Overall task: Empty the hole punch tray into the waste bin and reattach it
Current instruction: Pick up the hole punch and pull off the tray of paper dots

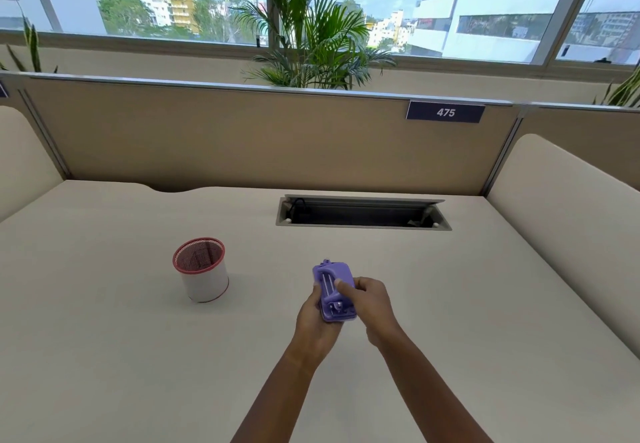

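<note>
A small purple hole punch is held above the desk, a little right of centre, turned so its mechanism faces me. My left hand cups it from below and the left. My right hand grips its right side, thumb lying across the top. I cannot tell whether the tray is attached. The waste bin, a small white cylinder with a red mesh rim, stands upright on the desk to the left of the punch, apart from both hands.
The beige desk has an open cable slot at the back right. Tan partition panels close the back and both sides. A potted palm stands behind the partition, before the windows.
</note>
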`<state>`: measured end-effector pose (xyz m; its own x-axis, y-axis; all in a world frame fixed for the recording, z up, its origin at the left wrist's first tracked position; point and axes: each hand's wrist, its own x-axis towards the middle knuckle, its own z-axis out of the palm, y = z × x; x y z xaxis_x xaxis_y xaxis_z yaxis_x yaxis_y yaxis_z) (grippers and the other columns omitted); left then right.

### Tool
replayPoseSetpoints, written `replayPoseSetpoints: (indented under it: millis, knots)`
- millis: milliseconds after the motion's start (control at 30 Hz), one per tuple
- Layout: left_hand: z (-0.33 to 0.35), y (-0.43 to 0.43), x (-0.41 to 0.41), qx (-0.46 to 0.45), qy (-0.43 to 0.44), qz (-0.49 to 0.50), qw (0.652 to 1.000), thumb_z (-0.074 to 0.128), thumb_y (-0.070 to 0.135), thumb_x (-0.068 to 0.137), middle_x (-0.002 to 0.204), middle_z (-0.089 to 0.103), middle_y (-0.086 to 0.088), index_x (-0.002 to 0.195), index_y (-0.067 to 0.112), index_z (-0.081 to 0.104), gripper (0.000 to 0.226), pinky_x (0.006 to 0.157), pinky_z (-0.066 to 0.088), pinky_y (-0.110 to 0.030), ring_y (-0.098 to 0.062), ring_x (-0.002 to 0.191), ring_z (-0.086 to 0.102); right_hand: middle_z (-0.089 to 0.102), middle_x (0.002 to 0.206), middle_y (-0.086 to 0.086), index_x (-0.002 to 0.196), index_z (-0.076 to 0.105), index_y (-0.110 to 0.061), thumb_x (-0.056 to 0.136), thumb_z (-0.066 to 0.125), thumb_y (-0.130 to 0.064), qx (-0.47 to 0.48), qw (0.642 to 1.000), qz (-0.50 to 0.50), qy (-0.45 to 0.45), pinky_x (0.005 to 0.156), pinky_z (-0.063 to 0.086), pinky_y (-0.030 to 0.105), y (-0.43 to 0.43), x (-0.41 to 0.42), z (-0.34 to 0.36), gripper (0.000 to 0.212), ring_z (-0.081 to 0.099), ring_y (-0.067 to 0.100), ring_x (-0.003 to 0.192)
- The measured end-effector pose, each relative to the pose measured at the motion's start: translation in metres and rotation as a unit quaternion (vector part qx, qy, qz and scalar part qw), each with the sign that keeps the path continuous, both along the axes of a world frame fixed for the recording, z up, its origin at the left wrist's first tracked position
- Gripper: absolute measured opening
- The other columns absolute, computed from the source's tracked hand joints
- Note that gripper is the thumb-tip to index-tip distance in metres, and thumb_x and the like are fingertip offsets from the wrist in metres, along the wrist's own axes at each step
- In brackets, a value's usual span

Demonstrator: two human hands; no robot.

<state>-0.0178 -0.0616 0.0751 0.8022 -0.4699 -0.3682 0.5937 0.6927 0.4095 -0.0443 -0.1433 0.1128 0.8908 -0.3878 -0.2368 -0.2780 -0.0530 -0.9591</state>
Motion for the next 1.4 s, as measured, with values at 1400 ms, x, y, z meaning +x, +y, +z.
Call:
replayPoseSetpoints:
  millis: [1400]
  knots:
    - [-0.005, -0.001, -0.001, -0.037, 0.024, -0.011, 0.999, 0.024, 0.034, 0.100, 0.089, 0.068, -0.014, 0.103, 0.012, 0.059, 0.041, 0.060, 0.058, -0.033, -0.026, 0.085, 0.057, 0.061, 0.085, 0.014, 0.087, 0.064, 0.001, 0.091, 0.054, -0.016, -0.025, 0.998, 0.039, 0.043, 0.072, 0.045, 0.030, -0.005, -0.003, 0.010, 0.019, 0.055, 0.024, 0.078]
